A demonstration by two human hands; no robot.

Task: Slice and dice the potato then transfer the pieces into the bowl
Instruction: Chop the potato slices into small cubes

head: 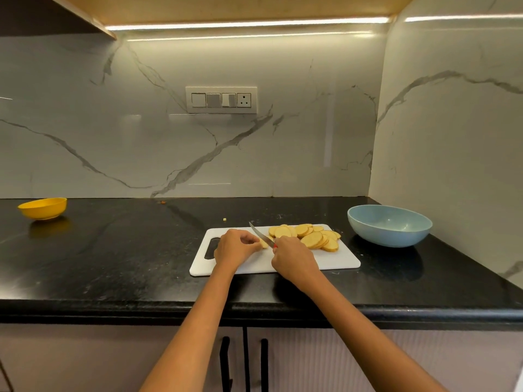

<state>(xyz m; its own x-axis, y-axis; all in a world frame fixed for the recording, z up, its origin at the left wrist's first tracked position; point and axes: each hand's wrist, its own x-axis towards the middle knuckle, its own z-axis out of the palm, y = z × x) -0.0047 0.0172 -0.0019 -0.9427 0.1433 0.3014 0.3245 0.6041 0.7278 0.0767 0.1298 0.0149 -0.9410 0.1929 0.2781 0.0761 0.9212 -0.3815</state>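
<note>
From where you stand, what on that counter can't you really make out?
All in the head view:
- Knife: the right hand hides nearly all its handle, so the grip cannot be judged.
- Potato piece: mostly covered by the left hand; its shape is unclear.
- Yellow bowl: the rim hides its inside.
- Scrap on the counter: too small to identify.

I see a yellow bowl (42,207) far left on the black countertop (113,250), near the marble backsplash (141,137). White switch panel (221,99) with a socket on that wall. Tiny pale scrap (225,220) and a small orange bit (162,202) lie loose on the counter. Two black cabinet handles (245,363) below the edge. Light strip (249,24) overhead.
</note>
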